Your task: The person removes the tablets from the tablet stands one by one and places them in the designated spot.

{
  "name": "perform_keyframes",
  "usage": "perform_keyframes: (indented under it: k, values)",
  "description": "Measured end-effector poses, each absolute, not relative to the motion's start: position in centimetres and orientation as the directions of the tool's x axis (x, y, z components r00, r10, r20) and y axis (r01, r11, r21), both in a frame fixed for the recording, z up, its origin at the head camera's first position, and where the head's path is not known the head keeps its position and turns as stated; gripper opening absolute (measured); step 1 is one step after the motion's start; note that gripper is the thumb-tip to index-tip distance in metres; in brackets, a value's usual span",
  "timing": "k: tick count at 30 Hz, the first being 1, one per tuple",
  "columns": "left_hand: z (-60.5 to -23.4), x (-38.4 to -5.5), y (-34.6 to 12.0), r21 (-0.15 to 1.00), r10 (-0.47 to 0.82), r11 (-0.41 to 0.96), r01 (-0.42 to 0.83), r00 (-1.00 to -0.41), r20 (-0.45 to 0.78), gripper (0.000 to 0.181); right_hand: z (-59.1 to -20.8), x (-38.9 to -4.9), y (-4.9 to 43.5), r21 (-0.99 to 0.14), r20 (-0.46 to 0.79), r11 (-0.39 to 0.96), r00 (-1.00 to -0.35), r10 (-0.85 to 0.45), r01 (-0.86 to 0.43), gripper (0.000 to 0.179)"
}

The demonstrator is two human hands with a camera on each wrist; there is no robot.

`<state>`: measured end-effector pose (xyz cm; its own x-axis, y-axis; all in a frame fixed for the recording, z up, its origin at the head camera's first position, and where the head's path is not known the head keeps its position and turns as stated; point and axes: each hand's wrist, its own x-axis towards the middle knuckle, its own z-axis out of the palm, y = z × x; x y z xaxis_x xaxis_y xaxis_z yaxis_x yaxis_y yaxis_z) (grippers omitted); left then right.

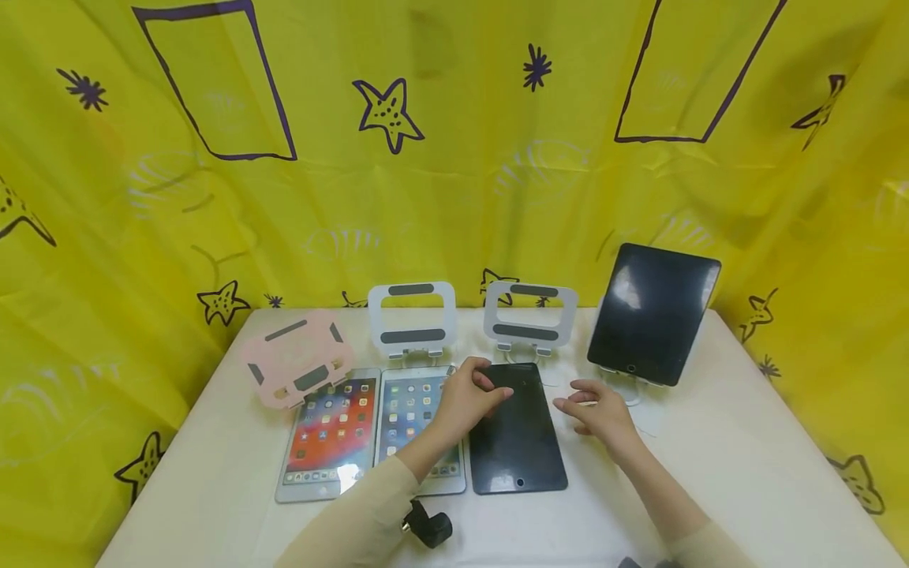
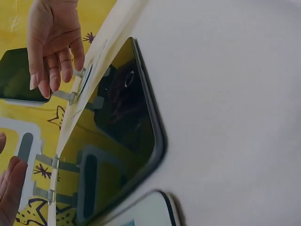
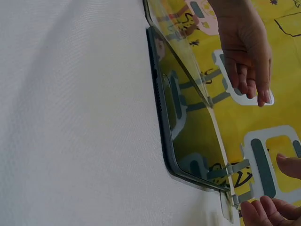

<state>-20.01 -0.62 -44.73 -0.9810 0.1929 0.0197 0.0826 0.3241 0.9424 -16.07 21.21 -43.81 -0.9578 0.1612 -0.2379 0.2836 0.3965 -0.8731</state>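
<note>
A dark-screened tablet [image 1: 517, 430] lies flat between my hands. Over its upper left part is my left hand [image 1: 470, 400], fingers loosely bent and holding nothing. Just right of the tablet's upper edge, my right hand [image 1: 600, 412] hangs with relaxed fingers, also holding nothing. Both wrist views show the hands raised above the dark tablet [image 3: 197, 132]. Left of it lies a tablet with a blue home screen [image 1: 412, 410], partly hidden by my left forearm. Farther left is a tablet with a red home screen [image 1: 330, 434].
Behind the flat tablets stand a white tablet stand [image 1: 447, 315] and a light grey one [image 1: 491, 315]. A pink stand [image 1: 298, 359] overlaps the red-screen tablet's top. At the right, another dark tablet [image 1: 653, 312] leans on a stand. A small black object [image 1: 429, 525] shows beside my left sleeve.
</note>
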Motion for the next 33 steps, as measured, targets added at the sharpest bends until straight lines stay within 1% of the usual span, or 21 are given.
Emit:
perform_keyframes:
  k: [3, 6, 8, 12, 16, 19, 22, 24, 29, 33]
  values:
    - [-44.6, -20.1, 0.3, 0.965, 0.160, 0.248, 0.091, -0.986, 0.052, 0.059, -43.7, -16.1, 21.4, -0.898, -0.218, 0.348, -0.960, 0.174, 0.267, 0.062]
    - [-44.5, -20.0, 1.1, 0.973, 0.122, 0.200, 0.113, -0.988, 0.090, 0.058, -43.5, -16.1, 21.6, -0.923, -0.199, 0.301, -0.967, 0.161, 0.240, 0.062]
    - [-44.5, -20.0, 1.7, 0.972, 0.084, 0.193, 0.137, -0.989, 0.123, 0.058, -43.5, -16.0, 21.9, -0.930, -0.173, 0.299, -0.973, 0.151, 0.211, 0.061]
    - [-44.7, -20.2, 2.8, 0.968, 0.006, 0.160, 0.192, -0.981, 0.193, 0.056, -43.5, -15.8, 22.3, -0.930, -0.089, 0.339, -0.982, 0.164, 0.141, 0.060]
    - [-44.9, -20.3, 3.6, 0.967, -0.037, 0.098, 0.234, -0.971, 0.238, 0.054, -43.6, -15.8, 22.4, -0.939, 0.005, 0.337, -0.980, 0.198, 0.064, 0.061]
    - [-45.1, -20.3, 4.3, 0.954, -0.052, 0.087, 0.285, -0.955, 0.290, 0.052, -43.8, -15.8, 22.6, -0.945, 0.069, 0.328, -0.965, 0.253, 0.019, 0.063]
    - [-45.2, -20.5, 5.0, 0.944, -0.022, 0.094, 0.317, -0.947, 0.321, 0.051, -43.9, -15.8, 23.0, -0.946, 0.129, 0.324, -0.936, 0.328, -0.017, 0.065]
    - [-45.2, -20.7, 5.5, 0.943, 0.031, 0.093, 0.319, -0.948, 0.317, 0.053, -43.9, -15.8, 23.5, -0.948, 0.153, 0.317, -0.913, 0.379, -0.027, 0.066]
    - [-45.0, -21.4, 6.7, 0.958, 0.192, 0.121, 0.259, -0.953, 0.233, 0.062, -43.7, -15.7, 24.8, -0.948, 0.190, 0.316, -0.853, 0.487, -0.031, 0.068]
    - [-44.6, -21.7, 7.8, 0.966, 0.267, 0.155, 0.207, -0.950, 0.160, 0.068, -43.5, -15.7, 25.7, -0.941, 0.215, 0.337, -0.809, 0.547, -0.022, 0.066]
